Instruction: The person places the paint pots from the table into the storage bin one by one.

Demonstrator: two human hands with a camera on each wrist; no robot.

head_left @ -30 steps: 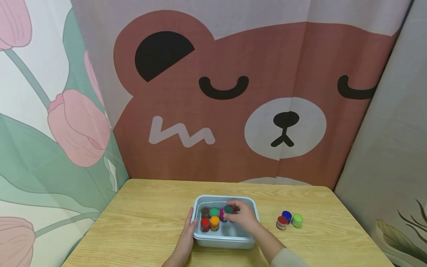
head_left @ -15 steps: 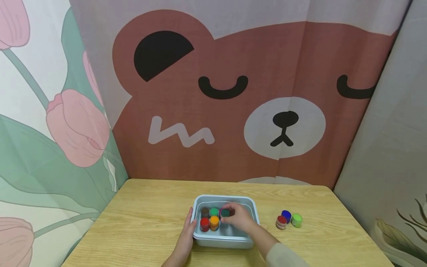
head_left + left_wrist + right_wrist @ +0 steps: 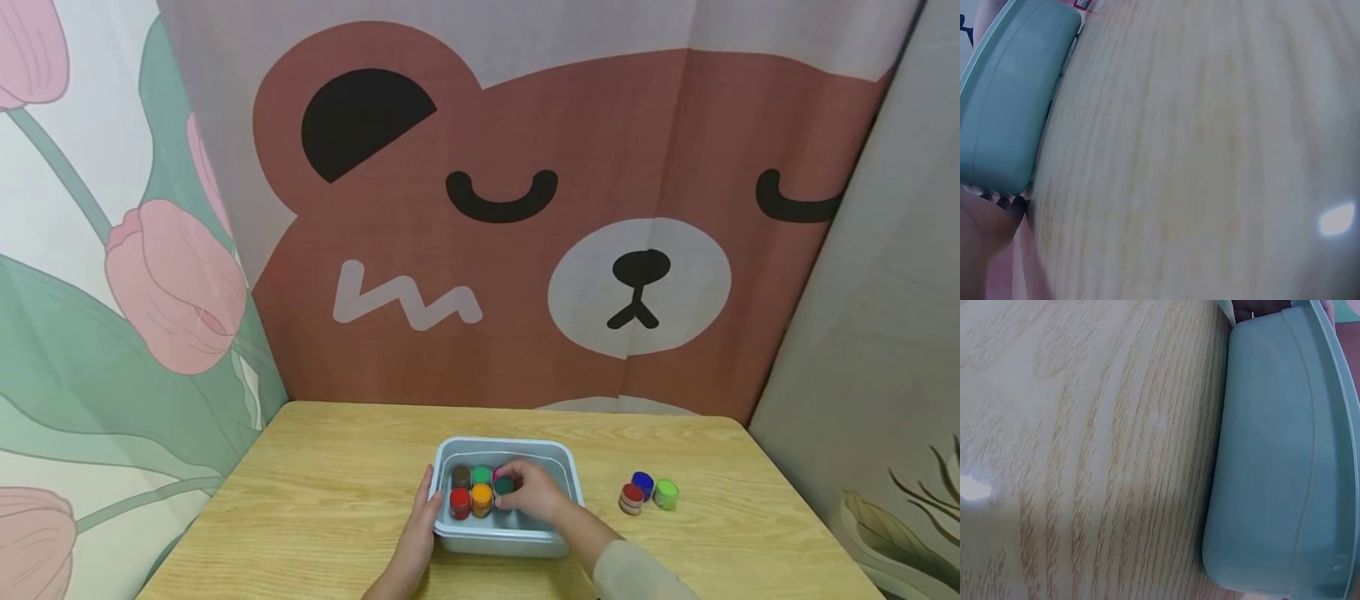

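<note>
While the left hand (image 3: 411, 546) lies against a tub (image 3: 504, 546), the right hand (image 3: 534, 492) pinches a dark green jar (image 3: 504, 486)

Where three hanging cloths meet round it, a pale wood-grain surface (image 3: 337, 475) carries everything. Behind stands a brown bear print (image 3: 510, 283); a tulip print (image 3: 176, 287) hangs at left, a greyish cloth (image 3: 862, 292) at right. A blue jar (image 3: 642, 483), a dark red-lidded jar (image 3: 632, 500) and a light green jar (image 3: 666, 494) cluster on the surface, right of the tub.

The dark green jar sits between the right hand's fingers, closed snugly on it, inside the tub, just right of an orange jar (image 3: 482, 500); whether it touches the bottom cannot be told. A red jar (image 3: 460, 503), a dark brown jar (image 3: 461, 477), a green jar (image 3: 482, 476) and a partly hidden magenta jar (image 3: 497, 473) are near. The left hand's fingers, fairly straight, touch the tub's left outer wall.
</note>
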